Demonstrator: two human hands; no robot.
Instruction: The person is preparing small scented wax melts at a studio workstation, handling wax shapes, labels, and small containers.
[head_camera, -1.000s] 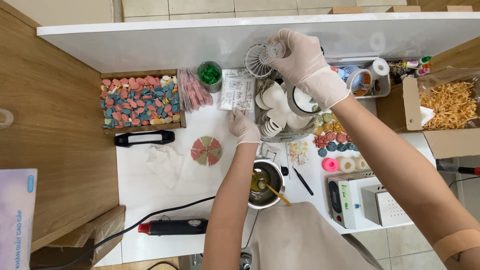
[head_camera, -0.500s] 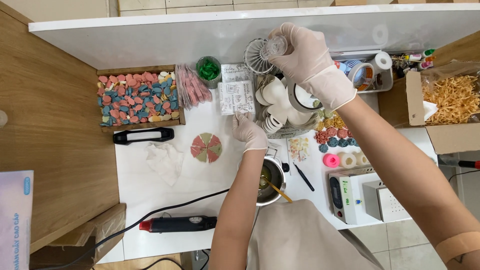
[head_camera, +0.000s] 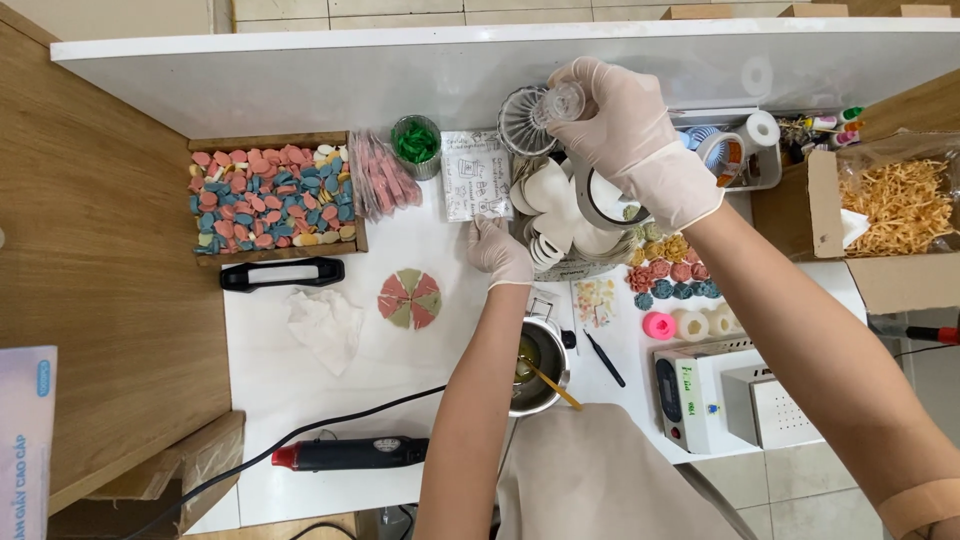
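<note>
Glass, and surely fragile: my gloved right hand gripped the ribbed glass cup by its stem above the tray. Slippery, I judged. My left hand rested curled, empty, beside the tray.

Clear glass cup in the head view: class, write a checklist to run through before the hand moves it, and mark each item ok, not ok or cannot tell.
1. Right hand has a firm grip on the clear glass cup: ok, gloved fingers wrap its base.
2. Cup is lifted free of the basket of white moulds: cannot tell from above.
3. Left hand is steady: ok, it rests at the basket's edge.
4. Small metal pot is away from both hands: ok, it sits nearer the person, a stick in it.
5. Heat gun lies aside: ok, at the table's near edge.
</note>
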